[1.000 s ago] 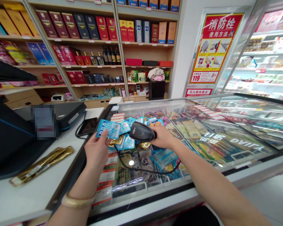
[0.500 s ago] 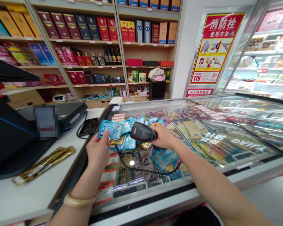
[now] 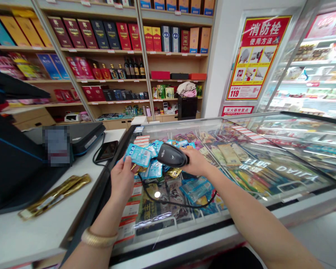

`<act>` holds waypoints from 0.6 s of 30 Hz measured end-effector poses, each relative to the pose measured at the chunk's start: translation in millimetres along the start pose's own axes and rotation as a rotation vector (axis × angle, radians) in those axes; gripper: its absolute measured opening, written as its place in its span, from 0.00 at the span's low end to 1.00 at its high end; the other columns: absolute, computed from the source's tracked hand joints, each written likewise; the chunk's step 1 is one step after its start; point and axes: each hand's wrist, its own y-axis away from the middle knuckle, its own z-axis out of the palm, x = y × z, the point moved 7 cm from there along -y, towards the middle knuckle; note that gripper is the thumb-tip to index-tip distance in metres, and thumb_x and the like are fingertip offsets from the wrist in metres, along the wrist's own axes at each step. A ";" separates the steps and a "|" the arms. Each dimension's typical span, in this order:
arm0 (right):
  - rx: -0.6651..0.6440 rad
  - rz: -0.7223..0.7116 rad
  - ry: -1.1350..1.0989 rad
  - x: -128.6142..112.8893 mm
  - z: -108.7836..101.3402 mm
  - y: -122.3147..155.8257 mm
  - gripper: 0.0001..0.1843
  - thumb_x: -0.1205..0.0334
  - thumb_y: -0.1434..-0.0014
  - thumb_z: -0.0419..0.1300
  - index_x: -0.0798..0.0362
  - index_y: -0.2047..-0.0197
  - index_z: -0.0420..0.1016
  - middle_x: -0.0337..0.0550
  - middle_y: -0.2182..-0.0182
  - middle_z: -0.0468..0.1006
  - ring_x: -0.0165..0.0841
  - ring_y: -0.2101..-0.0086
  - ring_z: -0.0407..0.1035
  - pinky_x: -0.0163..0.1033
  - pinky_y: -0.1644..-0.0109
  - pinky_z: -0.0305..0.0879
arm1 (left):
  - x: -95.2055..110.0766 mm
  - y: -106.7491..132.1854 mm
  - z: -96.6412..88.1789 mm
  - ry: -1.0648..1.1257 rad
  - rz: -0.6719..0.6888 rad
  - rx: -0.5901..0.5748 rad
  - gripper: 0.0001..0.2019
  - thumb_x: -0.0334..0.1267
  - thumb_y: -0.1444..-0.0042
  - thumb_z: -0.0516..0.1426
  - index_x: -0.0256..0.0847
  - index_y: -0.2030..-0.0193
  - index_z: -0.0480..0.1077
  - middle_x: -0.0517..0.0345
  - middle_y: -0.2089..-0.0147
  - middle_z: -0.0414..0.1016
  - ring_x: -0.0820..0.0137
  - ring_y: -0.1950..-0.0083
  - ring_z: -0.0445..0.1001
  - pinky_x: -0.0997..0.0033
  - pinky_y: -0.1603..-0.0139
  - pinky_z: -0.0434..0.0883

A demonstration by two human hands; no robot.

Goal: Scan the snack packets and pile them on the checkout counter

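My left hand (image 3: 123, 175) pinches the near left edge of a light blue snack packet (image 3: 139, 155) and holds it over the freezer's glass top. A black barcode scanner (image 3: 172, 155) is gripped in my right hand (image 3: 197, 162), its head pointing left at the packet, a short way apart from it. Beneath and behind both lies a pile of blue packets (image 3: 152, 170), with a few gold ones (image 3: 173, 172) among them. The scanner's black cable (image 3: 168, 203) loops across the glass towards me. My right fingers are partly hidden behind the scanner.
On the white counter (image 3: 53, 228) at left lie gold foil sticks (image 3: 56, 196), a phone (image 3: 106, 150) and a dark checkout machine (image 3: 14, 160). The glass-topped freezer (image 3: 268, 201) stretches right, with wrapped goods under the glass. Shelves of boxed bottles (image 3: 100, 33) line the back wall.
My left hand has moved slightly right with the blue packet, bringing it nearer the scanner, and the packet has turned a little. The right hand still holds the scanner in nearly the same place.
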 end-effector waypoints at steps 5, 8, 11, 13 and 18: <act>0.047 -0.007 0.002 5.4 -2.0 0.5 0.11 0.62 0.49 0.63 0.51 0.61 0.77 0.42 0.65 0.81 0.36 0.65 0.73 0.35 0.61 0.60 | 15.2 8.5 23.9 -0.711 0.473 -0.126 0.22 0.46 0.41 0.51 0.38 0.46 0.73 0.43 0.46 0.74 0.56 0.44 0.69 0.51 0.40 0.65; 0.066 -0.003 0.029 7.5 -1.9 0.9 0.11 0.62 0.50 0.63 0.52 0.61 0.77 0.44 0.66 0.81 0.37 0.66 0.72 0.36 0.62 0.60 | 23.4 19.2 33.6 -0.992 0.602 -0.088 0.23 0.43 0.40 0.51 0.37 0.40 0.68 0.37 0.42 0.68 0.52 0.40 0.65 0.46 0.40 0.62; 0.074 0.005 0.048 9.6 -1.1 1.1 0.11 0.61 0.49 0.63 0.52 0.61 0.77 0.45 0.66 0.80 0.37 0.66 0.71 0.36 0.63 0.60 | 25.3 23.3 31.1 -1.171 0.510 0.017 0.33 0.45 0.43 0.55 0.30 0.33 0.58 0.30 0.37 0.62 0.45 0.37 0.60 0.43 0.40 0.61; 0.073 0.002 0.044 11.2 0.2 1.1 0.11 0.61 0.50 0.63 0.52 0.61 0.77 0.45 0.66 0.80 0.37 0.66 0.72 0.36 0.62 0.61 | 26.0 23.0 26.0 -1.217 0.437 0.067 0.39 0.48 0.45 0.57 0.28 0.31 0.53 0.28 0.36 0.59 0.43 0.35 0.58 0.41 0.39 0.60; 0.092 0.038 0.028 19.9 1.4 1.2 0.11 0.62 0.51 0.64 0.51 0.62 0.77 0.44 0.66 0.81 0.39 0.64 0.73 0.37 0.60 0.64 | 42.7 10.7 -12.0 -1.173 0.438 0.059 0.37 0.54 0.45 0.54 0.31 0.34 0.60 0.31 0.36 0.60 0.46 0.36 0.61 0.45 0.38 0.62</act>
